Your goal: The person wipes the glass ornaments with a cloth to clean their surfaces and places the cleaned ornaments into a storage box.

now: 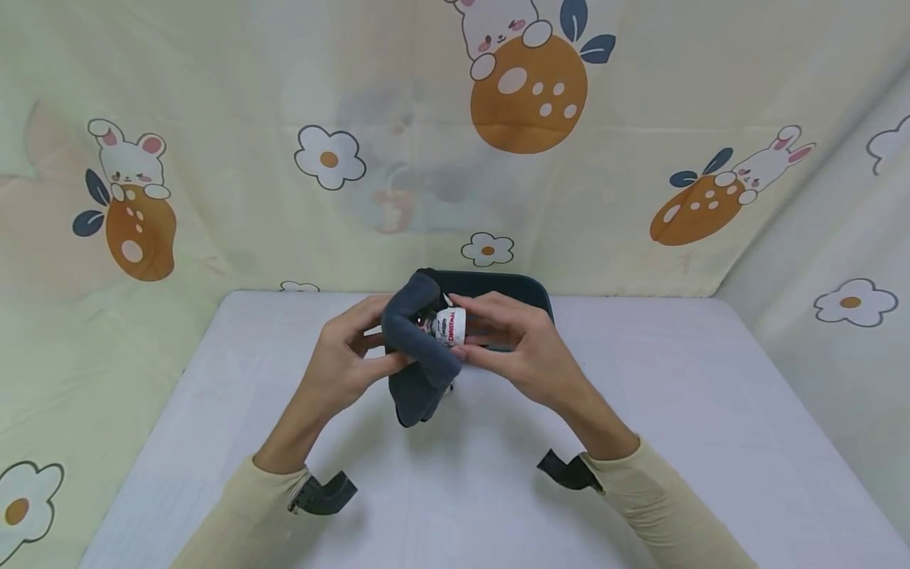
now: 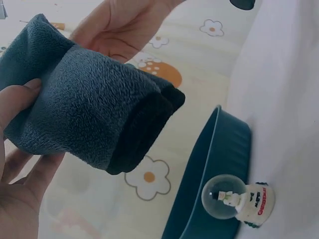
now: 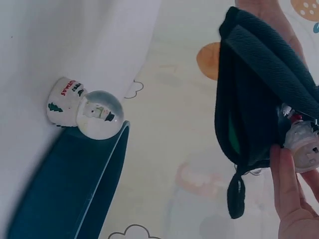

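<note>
A folded dark blue-grey cloth (image 1: 419,348) with a hanging loop is held up over the table by my left hand (image 1: 348,352), thumb on the near side and fingers behind. Into its fold goes a snow globe (image 1: 450,326) with a white base lettered in red. My right hand (image 1: 515,340) grips that globe by its base, between thumb and fingers. In the right wrist view the globe (image 3: 305,149) shows beside the cloth (image 3: 254,84), partly covered by it. The left wrist view shows only the cloth's outer side (image 2: 94,99), with the held globe hidden.
A second snow globe (image 2: 254,204), with a snowman inside, stands upright on the white table (image 1: 640,379). Right beside it is a dark teal basin (image 2: 234,144). Behind the table hangs a curtain (image 1: 249,197) printed with rabbits and flowers.
</note>
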Demonstrator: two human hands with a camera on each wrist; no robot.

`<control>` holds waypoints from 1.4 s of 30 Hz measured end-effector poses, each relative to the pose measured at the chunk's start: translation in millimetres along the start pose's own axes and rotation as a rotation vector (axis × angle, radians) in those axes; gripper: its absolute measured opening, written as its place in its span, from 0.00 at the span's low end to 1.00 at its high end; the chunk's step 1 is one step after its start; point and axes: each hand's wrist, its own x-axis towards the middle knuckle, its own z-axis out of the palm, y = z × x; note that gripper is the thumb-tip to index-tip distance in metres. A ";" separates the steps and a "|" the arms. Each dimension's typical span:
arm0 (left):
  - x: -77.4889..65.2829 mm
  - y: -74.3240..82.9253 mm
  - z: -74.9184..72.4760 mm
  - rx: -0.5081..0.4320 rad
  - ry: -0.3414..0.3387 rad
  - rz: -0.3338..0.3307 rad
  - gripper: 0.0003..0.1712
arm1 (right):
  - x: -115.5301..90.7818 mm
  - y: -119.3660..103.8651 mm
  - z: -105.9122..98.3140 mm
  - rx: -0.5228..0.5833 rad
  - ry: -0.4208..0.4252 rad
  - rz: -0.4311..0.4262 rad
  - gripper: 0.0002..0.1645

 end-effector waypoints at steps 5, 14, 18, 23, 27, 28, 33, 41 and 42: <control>1.8 3.5 -0.1 0.012 0.006 -0.042 0.31 | 1.9 -13.2 3.2 -0.055 0.042 -0.062 0.34; 4.9 23.1 0.6 -0.028 -0.001 -0.145 0.26 | 5.6 -18.9 5.7 -0.104 0.058 -0.198 0.31; 4.1 17.1 0.2 -0.048 -0.004 -0.185 0.27 | 6.1 -5.2 4.6 -0.130 0.048 -0.279 0.31; 2.7 4.0 -1.7 -0.054 -0.013 -0.216 0.28 | 5.4 12.3 2.8 -0.181 0.044 -0.327 0.30; 2.7 1.5 -3.0 -0.084 -0.017 -0.235 0.29 | 6.7 15.8 1.3 -0.259 0.057 -0.387 0.29; 2.7 1.6 -3.1 -0.092 -0.017 -0.241 0.29 | 7.2 16.0 0.9 -0.280 0.061 -0.407 0.29; 2.9 1.6 -2.9 -0.118 -0.022 -0.255 0.29 | 9.3 15.1 -2.0 -0.351 0.081 -0.510 0.30; 1.1 -1.7 -0.4 -0.119 -0.041 -0.194 0.28 | 8.7 10.8 -2.2 -0.298 0.087 -0.480 0.30; 0.8 -2.0 -0.5 -0.109 -0.041 -0.178 0.27 | 8.4 8.7 -1.3 -0.293 0.093 -0.462 0.32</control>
